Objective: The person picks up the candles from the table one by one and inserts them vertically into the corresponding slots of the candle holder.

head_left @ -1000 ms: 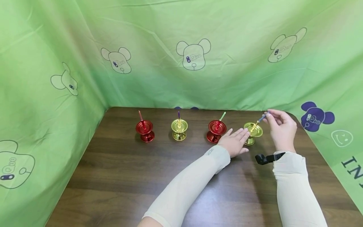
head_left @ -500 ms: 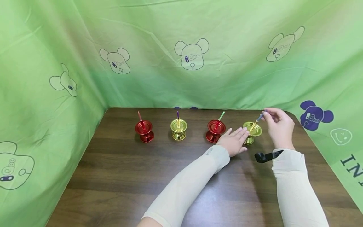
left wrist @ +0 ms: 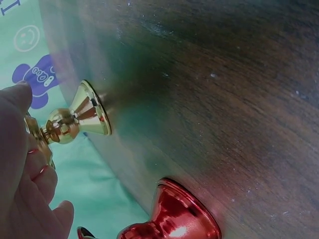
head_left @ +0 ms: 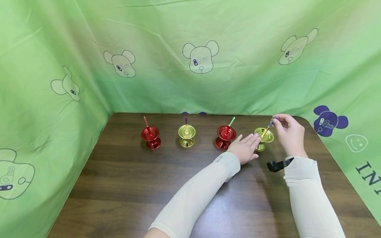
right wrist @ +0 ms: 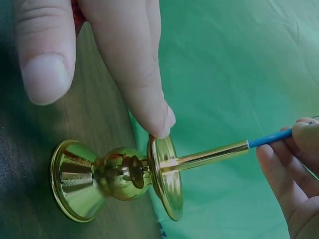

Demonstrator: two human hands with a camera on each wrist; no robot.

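Note:
A gold candle holder (head_left: 269, 136) stands at the right end of a row, with a blue candle (right wrist: 271, 138) in the top of its slim tube. In the right wrist view the tube leans away from the dish's axis. My right hand (head_left: 290, 135) pinches the candle's upper part between thumb and fingers. Straight fingertips of my left hand (head_left: 244, 148) rest on the rim of the same holder's dish. Just behind the left hand is a red candle holder (head_left: 224, 142) with a pale green candle (head_left: 232, 121), apart from the fingers.
Farther left stand another gold holder (head_left: 187, 141) with a purple candle (head_left: 186, 120) and a red holder (head_left: 153, 142) with a pink candle (head_left: 146, 121). A brown wooden table (head_left: 125, 188) carries them all. Green printed cloth (head_left: 160, 79) hangs behind and on both sides.
My right hand has moved slightly left and tipped the blue candle and its tube a bit more upright. The left hand stays on the rim.

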